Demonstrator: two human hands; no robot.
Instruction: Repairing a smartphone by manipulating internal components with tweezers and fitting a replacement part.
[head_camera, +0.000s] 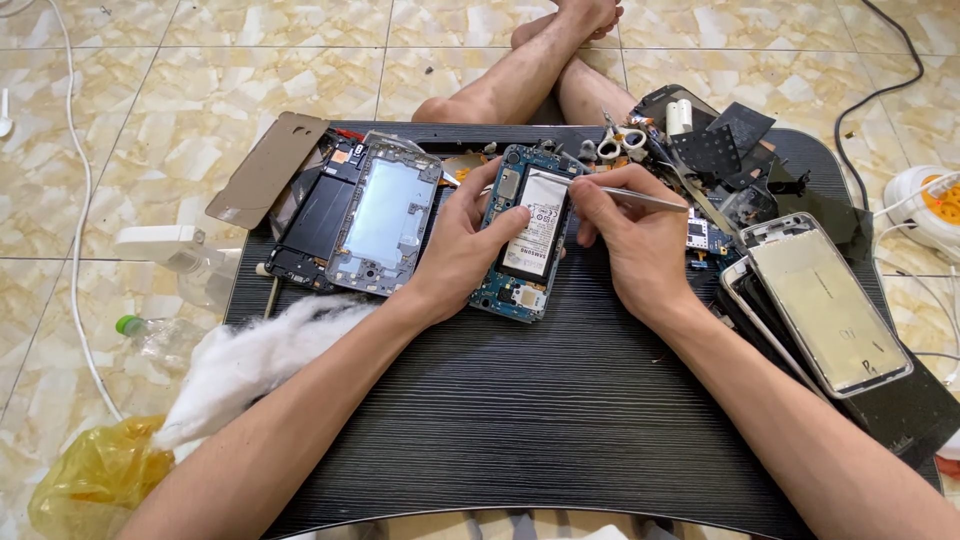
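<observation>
L hand (462, 240) gripping opened phone (527, 232), R hand (628, 232) pinching tweezers (640, 197), phone frame (386, 213) beside, scissors (620, 143) behind

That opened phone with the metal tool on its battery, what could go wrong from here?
1. The right hand presses a thin metal tool at the battery edge; a slip might puncture it.
2. The left hand alone grips the opened phone, so it may twist and the tool could scrape the blue circuit board.
3. Loose parts and scissors crowd the black table beside the right hand; an elbow nudge could knock the phone frame off the edge.
</observation>
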